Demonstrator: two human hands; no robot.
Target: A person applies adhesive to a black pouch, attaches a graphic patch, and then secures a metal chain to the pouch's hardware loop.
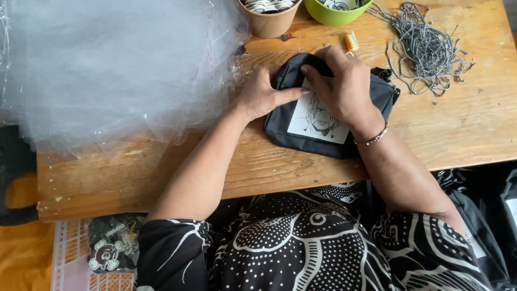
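Pressing down on a small black fabric pouch [328, 137], both hands meet at the middle of the wooden table [161, 172]. The left hand [264, 97] lies flat with fingers loosely spread, its fingertips on the pouch's left edge, gripping nothing. The right hand [342, 86] (a beaded bracelet [372, 138] at its wrist) curls over the pouch's upper rim, fingers bent onto the fabric beside a white printed patch [312, 121]. Left of the left hand lies a heap of clear plastic bags [107, 64]. Beyond the right hand sit a tangle of ball chains [425, 48], a green bowl [334, 15] and a brown paper cup [269, 21].
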